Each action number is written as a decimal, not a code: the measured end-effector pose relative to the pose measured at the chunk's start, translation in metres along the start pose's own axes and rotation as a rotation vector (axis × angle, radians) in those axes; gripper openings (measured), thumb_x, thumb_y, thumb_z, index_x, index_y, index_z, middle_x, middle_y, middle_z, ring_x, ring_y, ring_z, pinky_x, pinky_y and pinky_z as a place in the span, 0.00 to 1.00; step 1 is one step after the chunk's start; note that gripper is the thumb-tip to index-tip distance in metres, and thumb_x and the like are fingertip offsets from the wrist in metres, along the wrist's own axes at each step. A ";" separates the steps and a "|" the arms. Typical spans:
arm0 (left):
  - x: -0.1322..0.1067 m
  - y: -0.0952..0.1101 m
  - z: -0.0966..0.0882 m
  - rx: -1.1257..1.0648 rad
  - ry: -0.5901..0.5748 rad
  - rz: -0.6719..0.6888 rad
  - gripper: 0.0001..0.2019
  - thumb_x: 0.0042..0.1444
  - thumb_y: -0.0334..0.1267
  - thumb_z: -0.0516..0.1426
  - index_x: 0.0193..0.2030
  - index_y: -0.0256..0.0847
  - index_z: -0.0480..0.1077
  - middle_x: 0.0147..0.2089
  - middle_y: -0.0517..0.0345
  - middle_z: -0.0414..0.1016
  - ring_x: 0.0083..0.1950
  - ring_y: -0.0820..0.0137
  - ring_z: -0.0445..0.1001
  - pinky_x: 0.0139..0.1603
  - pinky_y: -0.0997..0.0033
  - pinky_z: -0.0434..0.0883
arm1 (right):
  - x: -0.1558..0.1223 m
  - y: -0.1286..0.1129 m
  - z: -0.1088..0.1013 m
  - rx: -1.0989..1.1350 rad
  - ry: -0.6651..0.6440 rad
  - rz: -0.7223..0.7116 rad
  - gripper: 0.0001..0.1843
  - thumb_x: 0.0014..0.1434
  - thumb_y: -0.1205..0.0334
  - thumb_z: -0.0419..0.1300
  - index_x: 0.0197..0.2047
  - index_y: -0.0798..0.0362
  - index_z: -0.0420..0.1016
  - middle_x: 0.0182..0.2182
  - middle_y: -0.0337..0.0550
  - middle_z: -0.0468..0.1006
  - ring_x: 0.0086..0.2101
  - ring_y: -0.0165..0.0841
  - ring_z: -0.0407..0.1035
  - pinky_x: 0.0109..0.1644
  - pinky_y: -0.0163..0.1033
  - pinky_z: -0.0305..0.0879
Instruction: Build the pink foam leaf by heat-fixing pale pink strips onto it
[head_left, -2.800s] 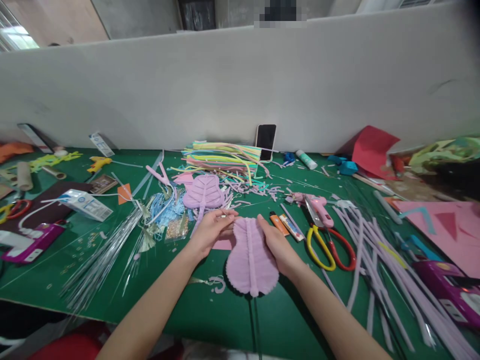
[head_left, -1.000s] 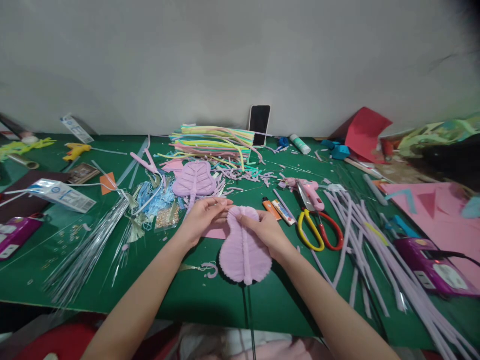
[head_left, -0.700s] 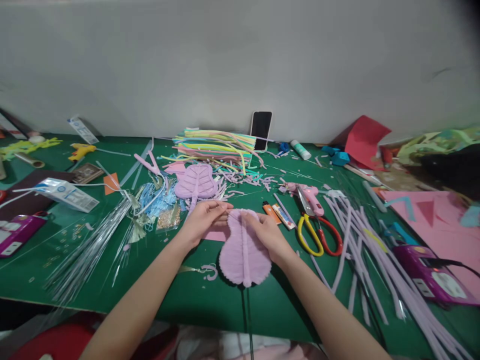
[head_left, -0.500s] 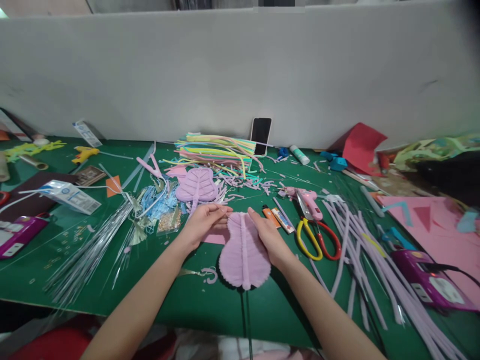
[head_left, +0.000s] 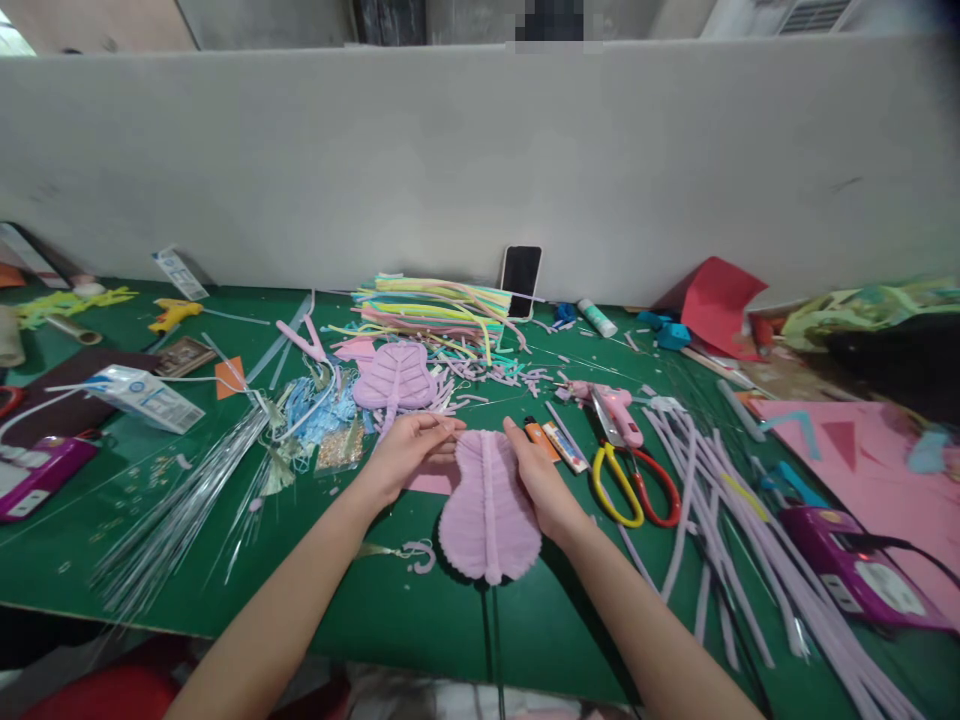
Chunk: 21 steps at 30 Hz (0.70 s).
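Note:
A lilac fan-shaped piece made of pipe cleaners (head_left: pixel 491 510), with a raised rib down its middle, is held between my two hands just above the green table. My left hand (head_left: pixel 412 450) pinches its upper left edge between thumb and fingers. Along the upper right edge, my right hand (head_left: pixel 544 480) grips it with the thumb on top; those fingers are hidden behind the piece. A second lilac leaf-like piece (head_left: pixel 394 377) lies beyond my left hand. Under the left fingers shows a bit of pink paper (head_left: pixel 431 480).
Scissors (head_left: pixel 637 480) and a pink glue gun (head_left: pixel 611 400) lie right of my hands, with loose lilac pipe cleaners (head_left: pixel 720 520) beyond. A bundle of coloured pipe cleaners (head_left: pixel 435 305) and a phone (head_left: pixel 521 280) are at the back. Clear strips (head_left: pixel 180 510) lie left.
The view has tilted up slightly, so the scene sits a little lower. Both hands keep their hold on the lilac piece, with hardly any movement.

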<state>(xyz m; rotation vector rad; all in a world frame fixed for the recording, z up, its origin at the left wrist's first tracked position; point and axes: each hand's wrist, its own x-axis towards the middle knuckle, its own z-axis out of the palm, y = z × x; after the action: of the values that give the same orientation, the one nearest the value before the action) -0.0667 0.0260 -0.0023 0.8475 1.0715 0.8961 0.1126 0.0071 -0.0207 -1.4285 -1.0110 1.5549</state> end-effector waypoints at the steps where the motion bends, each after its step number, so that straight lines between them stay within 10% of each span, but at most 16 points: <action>1: 0.000 0.000 0.000 0.001 0.000 -0.001 0.09 0.55 0.36 0.61 0.40 0.33 0.75 0.37 0.48 0.81 0.35 0.72 0.79 0.36 0.77 0.75 | 0.000 0.000 0.000 0.001 0.001 0.001 0.31 0.50 0.30 0.52 0.29 0.52 0.74 0.16 0.37 0.70 0.25 0.36 0.65 0.33 0.39 0.58; 21: -0.001 0.001 0.002 0.005 0.003 -0.016 0.09 0.55 0.37 0.62 0.40 0.33 0.75 0.38 0.47 0.81 0.36 0.71 0.79 0.40 0.74 0.75 | -0.002 -0.002 -0.001 0.066 -0.047 -0.009 0.29 0.53 0.33 0.52 0.22 0.51 0.68 0.19 0.38 0.71 0.25 0.33 0.62 0.34 0.37 0.58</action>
<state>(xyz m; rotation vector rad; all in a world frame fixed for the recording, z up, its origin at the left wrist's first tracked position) -0.0657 0.0251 -0.0003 0.8415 1.0819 0.8818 0.1140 0.0058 -0.0182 -1.3463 -0.9834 1.6071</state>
